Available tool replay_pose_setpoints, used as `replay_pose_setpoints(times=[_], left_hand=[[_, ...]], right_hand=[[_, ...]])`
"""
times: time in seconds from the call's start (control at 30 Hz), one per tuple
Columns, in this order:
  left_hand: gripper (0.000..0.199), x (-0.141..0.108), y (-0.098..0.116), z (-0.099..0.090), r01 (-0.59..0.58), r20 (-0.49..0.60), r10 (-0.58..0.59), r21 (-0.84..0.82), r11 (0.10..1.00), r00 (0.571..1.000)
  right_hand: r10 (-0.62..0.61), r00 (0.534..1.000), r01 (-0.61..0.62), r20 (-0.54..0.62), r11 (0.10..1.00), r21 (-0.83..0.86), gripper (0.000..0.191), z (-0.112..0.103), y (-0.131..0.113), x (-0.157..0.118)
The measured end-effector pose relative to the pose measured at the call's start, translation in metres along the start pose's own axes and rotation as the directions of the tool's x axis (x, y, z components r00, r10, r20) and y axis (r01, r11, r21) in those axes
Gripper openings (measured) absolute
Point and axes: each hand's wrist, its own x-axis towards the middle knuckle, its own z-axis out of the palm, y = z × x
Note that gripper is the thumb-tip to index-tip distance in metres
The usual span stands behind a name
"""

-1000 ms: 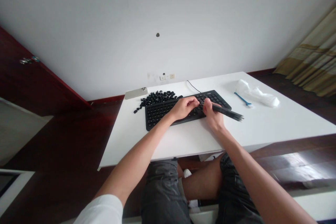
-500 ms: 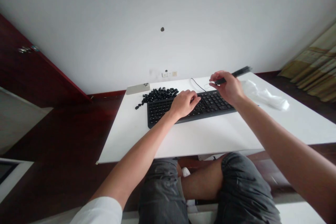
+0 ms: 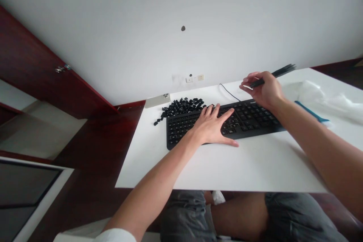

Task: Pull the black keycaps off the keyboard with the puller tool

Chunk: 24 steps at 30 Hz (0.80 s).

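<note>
A black keyboard (image 3: 244,132) lies on the white table, with many of its keycaps off on the left and middle. My left hand (image 3: 211,124) rests on it with spread fingers, the thumb reaching past the front edge. Above the keyboard's right part, my right hand (image 3: 263,87) is closed around a black brush-like tool (image 3: 283,70), whose far end points up and right. Loose black keycaps (image 3: 181,106) are heaped behind the keyboard's left end.
A phone (image 3: 157,100) lies at the table's back left. Clear plastic wrapping (image 3: 326,100) and a blue strip (image 3: 312,112) are on the right. A black cable (image 3: 229,93) runs behind the keyboard. The table (image 3: 227,170) stands near the wall.
My left hand has opened from curled fingers to a flat spread on the keyboard. My right hand still holds the black tool. The view has shifted, showing more of the door and the blue strip.
</note>
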Motion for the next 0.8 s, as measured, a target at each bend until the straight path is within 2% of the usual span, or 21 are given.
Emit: replay_pose_setpoints(times=[0.13, 0.23, 0.33, 0.43, 0.5, 0.67, 0.8], left_hand=[[0.128, 0.004, 0.001, -0.002, 0.023, -0.011, -0.024, -0.015, 1.0, 1.0], [0.122, 0.007, 0.002, -0.007, 0.013, -0.02, -0.013, -0.006, 1.0, 1.0], [0.12, 0.005, 0.004, -0.013, 0.018, 0.014, -0.018, 0.001, 1.0, 1.0], [0.125, -0.002, 0.005, -0.021, 0.014, 0.072, -0.015, 0.006, 1.0, 0.997], [0.129, -0.01, 0.005, -0.026, 0.014, 0.111, -0.016, 0.016, 1.0, 0.994], [0.135, -0.023, -0.007, -0.041, 0.022, 0.163, -0.025, 0.022, 1.0, 0.986], [0.141, -0.027, -0.016, -0.046, 0.022, 0.197, -0.03, 0.043, 0.999, 0.98]], right_hand=[[0.033, 0.999, -0.032, 0.004, 0.991, -0.127, 0.031, -0.006, -0.002, 0.006], [0.069, 0.997, -0.06, 0.036, 0.977, -0.203, 0.037, -0.02, 0.0, 0.016], [0.046, 0.998, -0.056, -0.044, 0.961, -0.27, 0.041, -0.04, -0.003, 0.026], [-0.003, 0.988, -0.035, -0.157, 0.971, -0.238, 0.043, -0.058, -0.007, 0.033], [0.001, 0.984, -0.039, -0.179, 0.977, -0.211, 0.044, -0.064, -0.008, 0.035], [0.056, 0.992, -0.088, -0.112, 0.949, -0.304, 0.028, -0.065, 0.002, 0.036], [0.012, 1.0, -0.016, -0.014, 0.946, -0.322, 0.022, -0.062, 0.01, 0.036]])
